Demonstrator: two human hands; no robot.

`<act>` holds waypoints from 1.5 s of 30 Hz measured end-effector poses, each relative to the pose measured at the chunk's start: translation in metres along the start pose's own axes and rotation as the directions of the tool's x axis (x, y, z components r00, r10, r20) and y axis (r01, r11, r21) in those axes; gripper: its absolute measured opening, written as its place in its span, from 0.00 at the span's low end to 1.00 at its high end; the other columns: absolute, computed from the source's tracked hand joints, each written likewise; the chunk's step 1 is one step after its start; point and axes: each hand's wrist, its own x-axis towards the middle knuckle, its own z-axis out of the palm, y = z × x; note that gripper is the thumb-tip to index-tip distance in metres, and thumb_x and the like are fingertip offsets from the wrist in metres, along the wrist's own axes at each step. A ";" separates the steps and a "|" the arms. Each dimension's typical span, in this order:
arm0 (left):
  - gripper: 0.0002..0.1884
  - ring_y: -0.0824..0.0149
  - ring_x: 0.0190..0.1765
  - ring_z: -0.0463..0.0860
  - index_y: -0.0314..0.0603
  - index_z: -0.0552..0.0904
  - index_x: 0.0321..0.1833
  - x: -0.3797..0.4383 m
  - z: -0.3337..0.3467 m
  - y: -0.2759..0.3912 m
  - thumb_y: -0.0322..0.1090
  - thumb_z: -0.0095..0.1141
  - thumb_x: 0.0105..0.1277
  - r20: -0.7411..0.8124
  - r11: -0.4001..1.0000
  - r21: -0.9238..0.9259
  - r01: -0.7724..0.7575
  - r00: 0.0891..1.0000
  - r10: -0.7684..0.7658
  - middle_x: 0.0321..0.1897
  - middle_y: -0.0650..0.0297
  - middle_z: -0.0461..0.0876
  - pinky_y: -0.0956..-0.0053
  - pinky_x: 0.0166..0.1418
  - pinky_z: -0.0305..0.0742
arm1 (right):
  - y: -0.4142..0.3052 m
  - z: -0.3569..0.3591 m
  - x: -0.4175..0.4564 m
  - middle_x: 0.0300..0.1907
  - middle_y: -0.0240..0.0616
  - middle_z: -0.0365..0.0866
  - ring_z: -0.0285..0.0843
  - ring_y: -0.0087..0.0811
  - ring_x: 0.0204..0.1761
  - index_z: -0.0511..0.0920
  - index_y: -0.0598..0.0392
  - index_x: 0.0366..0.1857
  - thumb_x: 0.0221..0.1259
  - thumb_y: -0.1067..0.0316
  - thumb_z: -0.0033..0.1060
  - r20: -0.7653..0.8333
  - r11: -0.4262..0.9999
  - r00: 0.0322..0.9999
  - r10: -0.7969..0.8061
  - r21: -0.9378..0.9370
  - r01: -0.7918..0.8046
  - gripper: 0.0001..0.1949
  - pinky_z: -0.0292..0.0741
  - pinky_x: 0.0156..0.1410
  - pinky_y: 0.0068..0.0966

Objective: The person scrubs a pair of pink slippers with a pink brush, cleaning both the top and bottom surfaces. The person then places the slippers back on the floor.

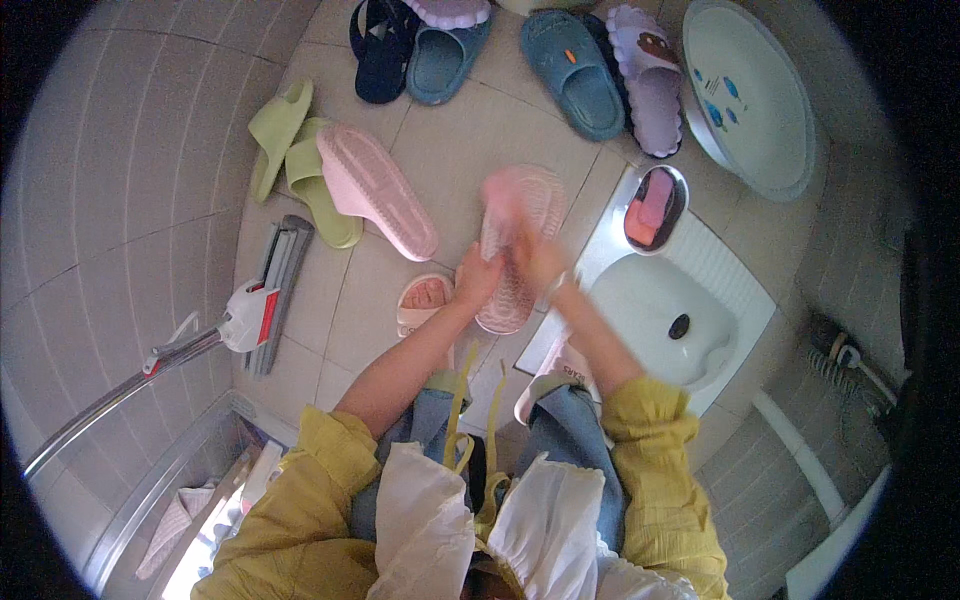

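A pink slipper [506,311] is held over the tiled floor in front of me, its ridged sole facing up. My left hand [478,276] grips it along its left edge. Across the middle of the sole lies my right hand [536,261], blurred by motion. Whether anything is inside its fingers cannot be made out. To the left, a second pink slipper [379,191] rests sole up, partly on one of two green slippers [319,176]. My feet, in pale sandals [559,367], are below my forearms.
A squat toilet [660,300] is at right, with an oval dish [682,217] holding pinkish bars on its corner. Beyond stand blue slippers [592,105], lilac slippers [656,112] and a white basin [750,97]. A sponge mop [251,311] leans at left; a brush [832,341] is at far right.
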 end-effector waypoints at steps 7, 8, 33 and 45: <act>0.23 0.48 0.38 0.76 0.30 0.70 0.40 0.005 0.002 0.001 0.45 0.53 0.51 -0.006 0.964 0.264 0.017 1.000 -0.016 0.32 0.44 0.76 0.63 0.42 0.70 | 0.019 -0.041 0.040 0.32 0.52 0.75 0.74 0.51 0.30 0.53 0.31 0.59 0.58 0.55 0.35 -0.144 0.996 0.989 0.037 0.084 -0.025 0.22 0.68 0.34 0.43; 0.25 0.49 0.39 0.76 0.30 0.69 0.42 0.012 -0.003 0.001 0.45 0.54 0.50 0.024 0.978 0.193 0.078 0.996 -0.084 0.34 0.45 0.75 0.64 0.42 0.70 | 0.017 -0.043 0.043 0.33 0.53 0.75 0.73 0.52 0.32 0.54 0.32 0.59 0.59 0.55 0.33 -0.163 0.999 0.987 0.015 0.043 -0.008 0.21 0.68 0.36 0.44; 0.40 0.62 0.56 0.64 0.37 0.50 0.62 0.042 0.006 0.017 0.24 0.56 0.45 0.309 0.809 -0.482 0.337 0.929 -0.203 0.56 0.54 0.61 0.73 0.56 0.63 | 0.020 -0.005 -0.052 0.37 0.54 0.74 0.73 0.53 0.36 0.52 0.30 0.59 0.58 0.57 0.36 0.046 0.967 0.999 -0.011 0.253 -0.001 0.23 0.69 0.39 0.41; 0.38 0.60 0.62 0.57 0.37 0.47 0.63 0.031 -0.005 0.026 0.25 0.50 0.49 0.195 0.980 -0.195 -0.050 0.977 0.088 0.61 0.53 0.52 0.72 0.63 0.51 | 0.000 -0.017 -0.045 0.44 0.46 0.73 0.74 0.49 0.37 0.54 0.30 0.59 0.58 0.57 0.39 0.149 0.994 0.989 -0.007 0.106 -0.009 0.23 0.71 0.40 0.38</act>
